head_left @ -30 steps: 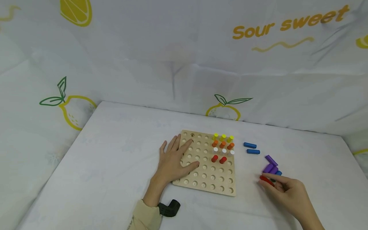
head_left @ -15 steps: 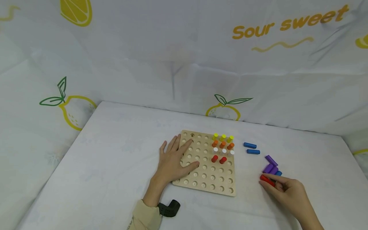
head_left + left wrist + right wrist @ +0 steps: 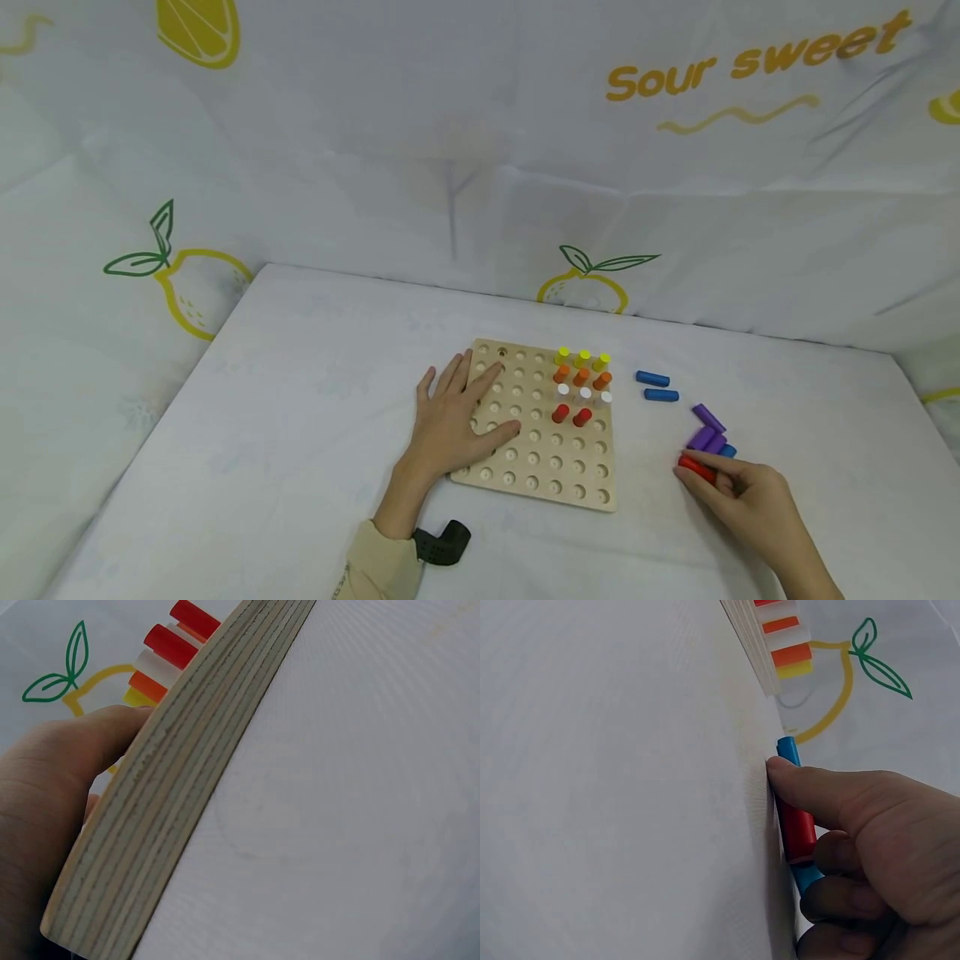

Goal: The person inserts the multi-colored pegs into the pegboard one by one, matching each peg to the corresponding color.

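My right hand [image 3: 753, 496] pinches a red peg [image 3: 697, 468] between thumb and fingertips, low over the cloth [image 3: 645, 550] to the right of the pegboard [image 3: 544, 448]. Compared with a second ago it has hardly shifted, though a little more of the peg's red side shows now (it looked darker and slimmer then). Just beyond my fingertips, on the far side, three purple pegs [image 3: 708, 418] lie clustered with one blue peg [image 3: 727, 451]; two more blue pegs [image 3: 661, 395] lie farther off, nearer the board. None of these has visibly moved.

My left hand [image 3: 444, 429] is where it was, fingers spread over the board's left side, thumb pointing right. In the board's far right part the standing pegs match the earlier picture: three yellow pegs [image 3: 582, 359] in the farthest row, then three orange pegs [image 3: 581, 377], three white pegs [image 3: 585, 395], and two red ones [image 3: 582, 417] nearest me.
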A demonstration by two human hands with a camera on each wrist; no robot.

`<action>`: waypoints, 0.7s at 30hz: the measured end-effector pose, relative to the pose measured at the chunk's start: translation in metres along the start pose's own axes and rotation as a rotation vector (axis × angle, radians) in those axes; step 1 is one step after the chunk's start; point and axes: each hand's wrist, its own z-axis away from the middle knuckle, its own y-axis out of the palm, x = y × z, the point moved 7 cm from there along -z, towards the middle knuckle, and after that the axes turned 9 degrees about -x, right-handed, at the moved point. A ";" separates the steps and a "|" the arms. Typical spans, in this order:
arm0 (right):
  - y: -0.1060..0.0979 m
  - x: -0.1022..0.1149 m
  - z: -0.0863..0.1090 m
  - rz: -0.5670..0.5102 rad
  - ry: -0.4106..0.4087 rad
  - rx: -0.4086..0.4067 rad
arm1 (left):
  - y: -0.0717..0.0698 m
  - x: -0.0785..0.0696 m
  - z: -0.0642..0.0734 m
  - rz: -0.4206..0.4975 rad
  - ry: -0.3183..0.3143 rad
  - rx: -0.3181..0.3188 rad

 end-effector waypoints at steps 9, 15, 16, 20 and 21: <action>-0.001 0.002 0.000 0.005 0.001 -0.003 | 0.001 0.001 0.000 -0.003 0.003 0.002; -0.004 0.008 0.000 -0.002 -0.029 -0.038 | 0.001 0.000 0.000 0.000 0.006 0.000; -0.005 0.009 0.000 -0.009 -0.039 -0.048 | 0.001 0.000 0.000 0.001 0.005 0.000; -0.006 0.014 -0.001 -0.025 -0.060 -0.068 | 0.001 0.000 0.000 -0.002 0.000 0.004; -0.007 0.015 -0.001 -0.028 -0.062 -0.070 | 0.001 0.001 0.000 -0.003 -0.002 0.005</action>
